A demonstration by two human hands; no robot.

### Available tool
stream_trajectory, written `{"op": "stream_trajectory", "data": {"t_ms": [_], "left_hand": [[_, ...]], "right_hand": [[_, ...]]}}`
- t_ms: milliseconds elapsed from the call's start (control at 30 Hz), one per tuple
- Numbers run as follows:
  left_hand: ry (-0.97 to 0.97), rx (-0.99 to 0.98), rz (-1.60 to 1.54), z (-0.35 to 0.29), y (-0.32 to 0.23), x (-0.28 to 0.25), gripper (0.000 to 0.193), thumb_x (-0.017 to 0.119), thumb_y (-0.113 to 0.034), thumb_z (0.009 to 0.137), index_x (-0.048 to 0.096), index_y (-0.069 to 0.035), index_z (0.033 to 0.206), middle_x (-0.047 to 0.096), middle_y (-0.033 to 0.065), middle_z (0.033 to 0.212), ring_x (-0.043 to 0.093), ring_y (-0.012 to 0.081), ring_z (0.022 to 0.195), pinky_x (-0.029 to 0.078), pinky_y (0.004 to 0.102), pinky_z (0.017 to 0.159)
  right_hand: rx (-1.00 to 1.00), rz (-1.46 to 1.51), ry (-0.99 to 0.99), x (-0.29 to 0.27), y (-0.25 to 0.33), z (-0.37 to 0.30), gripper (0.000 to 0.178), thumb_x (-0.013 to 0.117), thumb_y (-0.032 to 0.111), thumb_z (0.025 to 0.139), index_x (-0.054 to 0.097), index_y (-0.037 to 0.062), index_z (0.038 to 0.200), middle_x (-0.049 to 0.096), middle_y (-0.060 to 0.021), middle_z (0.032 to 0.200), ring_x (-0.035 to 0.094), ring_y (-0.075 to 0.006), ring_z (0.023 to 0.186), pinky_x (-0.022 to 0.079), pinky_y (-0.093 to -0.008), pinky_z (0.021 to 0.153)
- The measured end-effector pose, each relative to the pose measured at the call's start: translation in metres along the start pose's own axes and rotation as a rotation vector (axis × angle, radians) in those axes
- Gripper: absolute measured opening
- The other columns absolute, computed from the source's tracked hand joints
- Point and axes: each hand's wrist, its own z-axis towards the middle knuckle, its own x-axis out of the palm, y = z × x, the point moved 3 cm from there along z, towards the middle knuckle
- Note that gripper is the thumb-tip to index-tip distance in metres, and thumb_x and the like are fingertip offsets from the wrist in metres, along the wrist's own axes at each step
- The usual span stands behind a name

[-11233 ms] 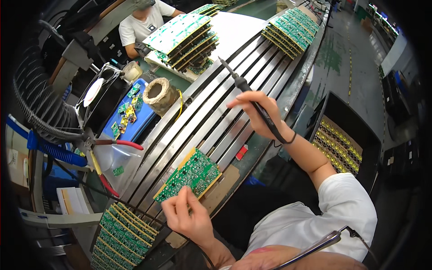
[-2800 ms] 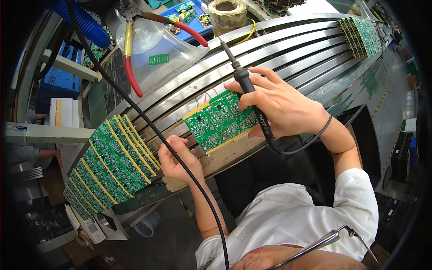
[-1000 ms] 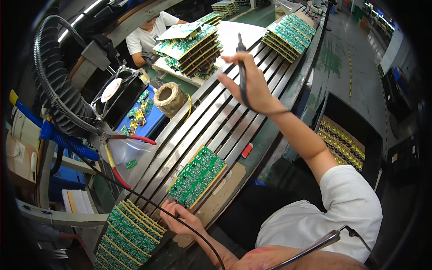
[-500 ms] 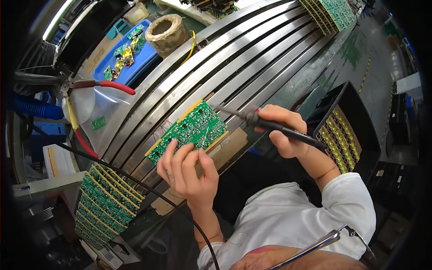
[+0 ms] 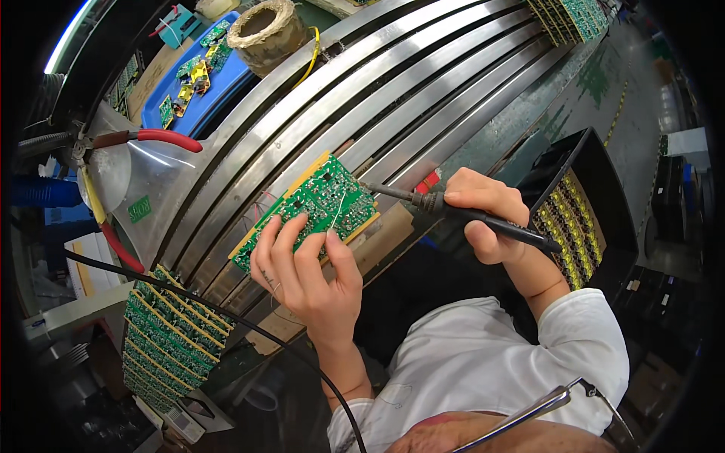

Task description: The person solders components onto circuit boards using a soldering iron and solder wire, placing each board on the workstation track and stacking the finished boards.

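Note:
A green circuit board [image 5: 321, 198] with yellow edge strips lies on slatted metal rails, dense with small solder joints. My right hand [image 5: 489, 215] is closed around the black handle of a soldering iron [image 5: 445, 205]. The iron's tip reaches the board's right edge; whether it touches a joint is too small to tell. Thumb and forefinger of my left hand [image 5: 306, 264] pinch a thin silvery solder wire [image 5: 339, 210] that slants up across the board. The other left fingers rest bent over the board's near-left part.
Large green panels [image 5: 174, 336] stand at the lower left, more panels [image 5: 566, 19] at the far right. A black bin [image 5: 623, 226] holds yellow-dotted boards. Red-handled pliers [image 5: 170, 139], a blue tray [image 5: 155, 98] and a wrapped roll [image 5: 298, 41] sit left; a black cable [image 5: 249, 323] crosses.
The view has shifted, so the board and rails appear slightly further left and higher. The iron's tip now sits lower, at the board's right edge. Both hands keep their grips.

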Motion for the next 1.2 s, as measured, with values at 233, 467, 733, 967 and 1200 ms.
{"op": "stream_trajectory", "data": {"t_ms": [233,467,733,967,1200], "left_hand": [[0.001,0.01,0.034,-0.026,0.004,-0.007,0.012,0.068,-0.005,0.084,0.059,-0.009,0.09,0.068,0.0089,0.118,0.059,0.035,0.121,0.039,0.0539,0.107],[-0.011,-0.008,0.027,-0.04,0.01,-0.014,0.011,0.067,-0.007,0.084,0.058,-0.01,0.088,0.067,0.009,0.124,0.057,0.0358,0.126,0.038,0.0544,0.107],[-0.036,-0.004,0.033,-0.046,0.027,-0.026,0.011,0.067,-0.008,0.084,0.058,-0.011,0.088,0.068,0.0079,0.124,0.056,0.0368,0.127,0.038,0.0546,0.108],[-0.022,0.025,-0.001,-0.04,0.031,-0.027,0.01,0.068,-0.009,0.085,0.059,-0.012,0.089,0.068,0.0076,0.124,0.056,0.0368,0.128,0.039,0.0547,0.109],[-0.03,0.013,0.005,-0.025,0.036,-0.018,0.011,0.069,-0.007,0.085,0.061,-0.011,0.091,0.068,0.0074,0.123,0.056,0.0366,0.129,0.039,0.054,0.109]], "right_hand": [[0.007,-0.011,0.007,-0.002,0.003,-0.008,0.031,0.063,0.008,0.082,0.071,-0.0051,0.109,0.069,-0.0138,0.088,0.057,-0.0242,0.073,0.05,-0.0336,0.071],[0.022,-0.011,0.057,0.001,0.008,-0.012,0.032,0.062,0.008,0.081,0.07,-0.0048,0.109,0.069,-0.0135,0.087,0.056,-0.0237,0.073,0.049,-0.0334,0.069],[0.004,0.051,0.086,0.019,0.008,-0.006,0.034,0.062,0.008,0.08,0.07,-0.0053,0.109,0.069,-0.0132,0.086,0.056,-0.0238,0.073,0.049,-0.034,0.07],[0.015,0.079,0.053,0.027,-0.001,0.0,0.034,0.062,0.009,0.08,0.07,-0.0061,0.109,0.069,-0.0139,0.087,0.056,-0.0241,0.073,0.049,-0.0341,0.071],[-0.022,0.072,0.052,0.029,-0.002,0.005,0.034,0.062,0.009,0.081,0.07,-0.0062,0.11,0.069,-0.0147,0.088,0.056,-0.0245,0.073,0.05,-0.0336,0.072]]}}
